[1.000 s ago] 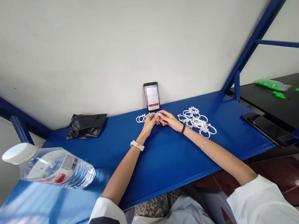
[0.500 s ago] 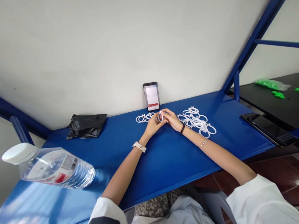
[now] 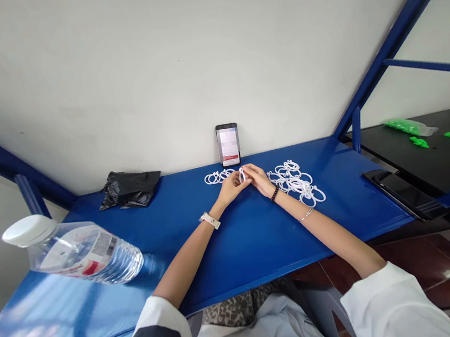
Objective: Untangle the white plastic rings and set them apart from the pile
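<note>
Between my two hands, a white plastic curtain ring (image 3: 242, 175) is held upright above the blue table. My left hand (image 3: 230, 188) pinches it from the left side. The fingers of my right hand (image 3: 258, 178) close on its upper right part. Just left of my left hand lies a short row of white rings (image 3: 214, 178) with small eyelets. A larger loose heap of the same rings (image 3: 294, 182) spreads to the right, beside my right wrist. My fingers cover parts of the held ring.
A phone (image 3: 229, 145) leans on the wall behind my hands. On the blue table (image 3: 236, 245) are a black plastic bag (image 3: 130, 189) and a water bottle (image 3: 90, 254) at left. A dark phone (image 3: 400, 194) lies at the right edge. Green pieces (image 3: 418, 142) sit on the black table beyond.
The ring between my hands has turned a little and appears narrower now. Both hands have hardly moved, and the ring piles are the same.
</note>
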Demonstrator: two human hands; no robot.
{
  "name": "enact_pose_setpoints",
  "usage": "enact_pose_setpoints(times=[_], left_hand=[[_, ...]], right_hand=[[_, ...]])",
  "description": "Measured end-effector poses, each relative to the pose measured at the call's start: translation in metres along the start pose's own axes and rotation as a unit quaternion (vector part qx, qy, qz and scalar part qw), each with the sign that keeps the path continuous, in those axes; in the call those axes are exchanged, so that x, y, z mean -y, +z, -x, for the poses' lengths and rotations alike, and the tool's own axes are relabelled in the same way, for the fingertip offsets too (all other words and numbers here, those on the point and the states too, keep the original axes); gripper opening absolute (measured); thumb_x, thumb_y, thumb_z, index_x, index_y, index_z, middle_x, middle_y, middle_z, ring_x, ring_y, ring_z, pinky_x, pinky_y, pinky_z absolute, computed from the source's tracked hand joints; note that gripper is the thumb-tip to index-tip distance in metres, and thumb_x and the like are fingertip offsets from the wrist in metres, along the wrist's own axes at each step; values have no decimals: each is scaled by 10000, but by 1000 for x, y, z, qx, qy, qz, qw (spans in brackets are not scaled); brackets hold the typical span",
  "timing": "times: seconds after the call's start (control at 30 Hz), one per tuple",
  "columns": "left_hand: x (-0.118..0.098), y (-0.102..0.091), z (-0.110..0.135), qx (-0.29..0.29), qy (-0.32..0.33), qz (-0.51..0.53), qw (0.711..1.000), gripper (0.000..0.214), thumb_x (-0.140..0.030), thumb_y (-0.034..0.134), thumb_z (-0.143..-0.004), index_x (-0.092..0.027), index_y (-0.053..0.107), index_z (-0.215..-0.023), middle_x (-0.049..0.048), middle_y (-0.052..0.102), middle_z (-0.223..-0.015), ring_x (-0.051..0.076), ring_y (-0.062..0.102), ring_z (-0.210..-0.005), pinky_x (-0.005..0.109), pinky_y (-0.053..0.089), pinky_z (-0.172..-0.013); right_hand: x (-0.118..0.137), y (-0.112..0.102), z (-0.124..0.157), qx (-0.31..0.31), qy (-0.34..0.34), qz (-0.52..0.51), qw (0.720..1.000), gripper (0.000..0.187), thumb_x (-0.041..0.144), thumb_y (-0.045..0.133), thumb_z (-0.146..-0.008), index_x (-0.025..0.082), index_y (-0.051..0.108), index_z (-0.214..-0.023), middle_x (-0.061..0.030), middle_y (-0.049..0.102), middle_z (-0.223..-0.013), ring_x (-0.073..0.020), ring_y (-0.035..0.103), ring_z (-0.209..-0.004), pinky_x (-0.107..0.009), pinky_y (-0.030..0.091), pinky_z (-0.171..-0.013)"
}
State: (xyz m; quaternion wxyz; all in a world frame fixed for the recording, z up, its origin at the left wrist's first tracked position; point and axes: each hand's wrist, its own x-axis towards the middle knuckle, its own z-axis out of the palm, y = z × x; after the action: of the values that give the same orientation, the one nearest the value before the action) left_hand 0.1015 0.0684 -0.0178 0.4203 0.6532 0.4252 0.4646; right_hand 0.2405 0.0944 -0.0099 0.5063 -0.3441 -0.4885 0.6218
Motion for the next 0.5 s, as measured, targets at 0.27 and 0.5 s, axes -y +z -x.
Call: enact_pose_setpoints(times=[0.27, 0.5], left_hand=[[-6, 1, 2, -4, 10, -25, 1000, 418, -537, 695, -719, -158, 564, -837, -18, 533, -647, 101, 459, -563, 241, 349, -537], [-6, 1, 2, -10, 7, -34, 999, 415, -528, 697, -719, -162, 555, -855, -27, 510, -642, 97, 441, -558, 241, 339, -534]], right_hand=[[1, 0, 0, 5, 8, 17, 1000, 286, 410, 771, -651, 192, 647, -790, 37, 552, -640, -108, 499, -613, -245, 390, -574], [2, 0, 1, 4, 8, 25, 1000, 310, 428, 772, -645, 177, 662, -789, 49, 499, -593, -89, 420, -559, -242, 346, -541]])
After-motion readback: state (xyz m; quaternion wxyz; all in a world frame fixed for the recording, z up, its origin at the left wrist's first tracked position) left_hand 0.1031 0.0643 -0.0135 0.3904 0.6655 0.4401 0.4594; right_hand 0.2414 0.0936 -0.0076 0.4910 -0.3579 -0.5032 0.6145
